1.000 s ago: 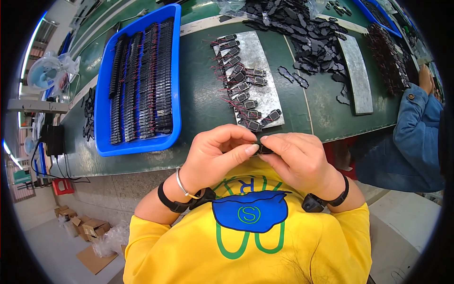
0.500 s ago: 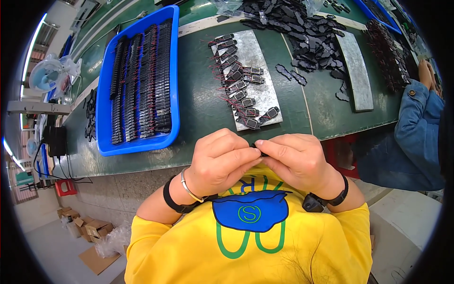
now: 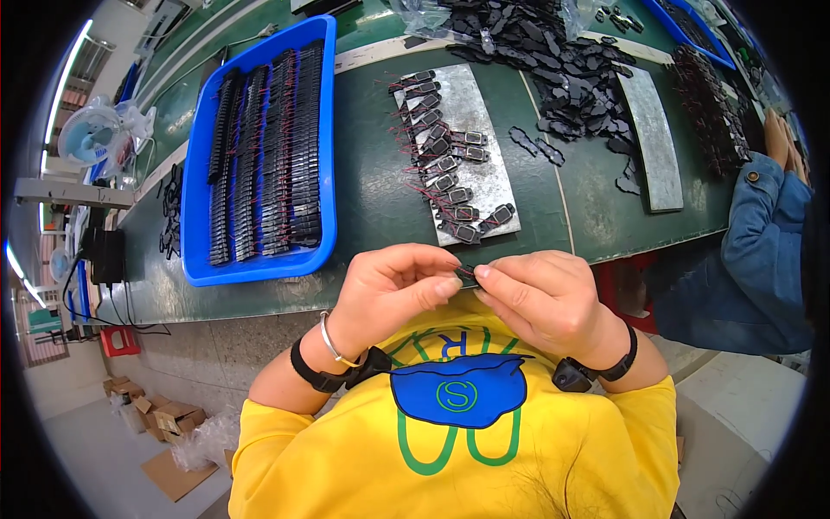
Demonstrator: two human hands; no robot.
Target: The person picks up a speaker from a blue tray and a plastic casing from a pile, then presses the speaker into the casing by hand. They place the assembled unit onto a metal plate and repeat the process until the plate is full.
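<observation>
In front of my chest, my right hand (image 3: 543,292) pinches a small black part with thin red wires (image 3: 467,274) between thumb and fingertips. My fingers cover most of that part. Close on its left is my left hand (image 3: 393,287), its thumb and forefinger parted around the wire side. Just beyond both hands lies a grey metal plate (image 3: 484,177), bearing a slanting row of small black speaker modules (image 3: 443,164) with red wires along its left edge.
A blue tray (image 3: 329,173) packed with rows of black wired parts stands at left. Flat black pieces (image 3: 562,82) are heaped at the back, beside a second metal plate (image 3: 654,143). At right sits another person in a blue denim sleeve (image 3: 755,208). A fan (image 3: 91,134) is far left.
My left thumb and forefinger have parted from their pinch and drawn slightly left. Red wires now show at the part, which stays in my right hand.
</observation>
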